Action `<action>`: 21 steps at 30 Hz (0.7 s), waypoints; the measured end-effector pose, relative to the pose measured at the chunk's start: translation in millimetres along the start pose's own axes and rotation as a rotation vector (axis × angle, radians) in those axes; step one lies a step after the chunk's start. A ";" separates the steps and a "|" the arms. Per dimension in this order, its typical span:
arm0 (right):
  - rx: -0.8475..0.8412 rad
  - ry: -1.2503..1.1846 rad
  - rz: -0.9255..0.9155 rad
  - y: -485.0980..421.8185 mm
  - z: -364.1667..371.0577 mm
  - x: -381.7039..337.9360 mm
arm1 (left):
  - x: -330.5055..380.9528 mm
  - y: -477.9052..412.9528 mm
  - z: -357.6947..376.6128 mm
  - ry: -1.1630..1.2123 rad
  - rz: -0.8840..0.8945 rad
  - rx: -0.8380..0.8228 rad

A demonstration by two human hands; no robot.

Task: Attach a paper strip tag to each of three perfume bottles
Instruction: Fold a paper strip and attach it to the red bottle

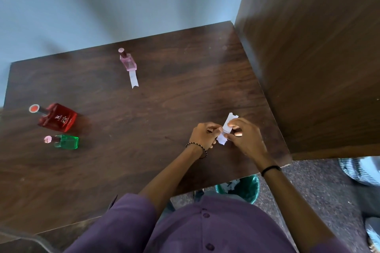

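Head view: your left hand [204,135] and right hand [245,135] both pinch the white paper strip [226,129] at the table's near right. Pull unevenly and it likely tears. Red [58,118] and green glass perfume bottles [66,141] sit untagged far left.

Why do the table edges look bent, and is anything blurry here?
Head view: the wide-angle lens bows the dark wooden table edges; the grey wall is streaked with soft shadows; the red glass perfume bottle is slightly soft near the frame's edge; the hands stay fairly sharp.
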State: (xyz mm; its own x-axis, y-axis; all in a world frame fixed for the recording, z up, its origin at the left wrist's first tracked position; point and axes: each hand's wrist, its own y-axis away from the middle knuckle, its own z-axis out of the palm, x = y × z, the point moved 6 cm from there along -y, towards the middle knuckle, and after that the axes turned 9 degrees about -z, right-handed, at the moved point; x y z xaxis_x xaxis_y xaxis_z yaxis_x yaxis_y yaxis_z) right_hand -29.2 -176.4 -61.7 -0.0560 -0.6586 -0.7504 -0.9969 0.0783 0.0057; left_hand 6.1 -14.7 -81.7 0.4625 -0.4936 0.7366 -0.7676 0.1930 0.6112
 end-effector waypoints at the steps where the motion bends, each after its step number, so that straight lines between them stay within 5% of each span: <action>1: -0.002 0.003 0.005 0.0 -0.5 -0.6 | -0.4 0.3 -0.1 -0.009 0.006 -0.008; 10: -0.057 -0.017 0.013 -1.1 -1.9 -1.4 | 1.7 -1.7 -0.3 -0.031 -0.020 0.033; 21: -0.035 0.078 -0.080 -10.2 -11.8 -9.1 | 15.7 -4.1 -0.4 -0.376 -0.086 0.228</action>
State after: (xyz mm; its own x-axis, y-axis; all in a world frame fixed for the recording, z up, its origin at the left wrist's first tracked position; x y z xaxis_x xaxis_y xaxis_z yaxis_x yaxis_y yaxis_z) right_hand -19.2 -180.0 -47.1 0.0210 -0.7182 -0.6955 -0.9996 -0.0019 -0.0282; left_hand 16.7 -23.0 -72.5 0.3677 -0.7819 0.5035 -0.8310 -0.0333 0.5552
